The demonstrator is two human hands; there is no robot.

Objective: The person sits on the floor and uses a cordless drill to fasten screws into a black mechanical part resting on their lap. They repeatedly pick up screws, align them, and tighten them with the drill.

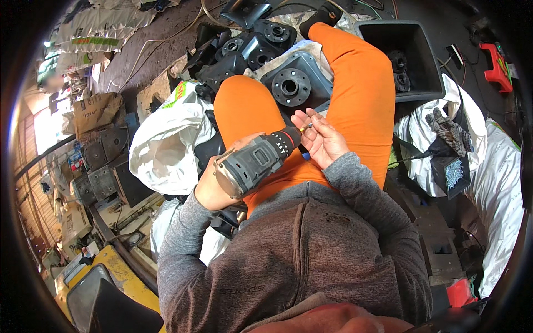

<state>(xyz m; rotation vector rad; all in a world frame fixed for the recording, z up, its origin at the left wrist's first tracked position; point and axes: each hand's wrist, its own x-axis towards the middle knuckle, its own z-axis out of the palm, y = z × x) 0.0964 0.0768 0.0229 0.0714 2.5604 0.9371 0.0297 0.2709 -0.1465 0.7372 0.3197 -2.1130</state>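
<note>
Nearest to us, our left hand (214,186) is wrapped tight around the grip of a grey cordless drill (255,161), which lies tilted across our lap with its black chuck pointing toward the other hand. Our right hand (322,139) sits just beside the chuck, palm up and fingers loosely curled, pinching a small screw (307,127) at the tip of the drill bit. Both hands hover over our orange trousers (355,83). Just beyond the hands, between our knees, lies a black metal bracket (291,86) with a round hub and bolt holes. Farther off, more black brackets pile up, a white sack (166,139) sits to the left, and a dark plastic bin (408,55) to the right.
</note>
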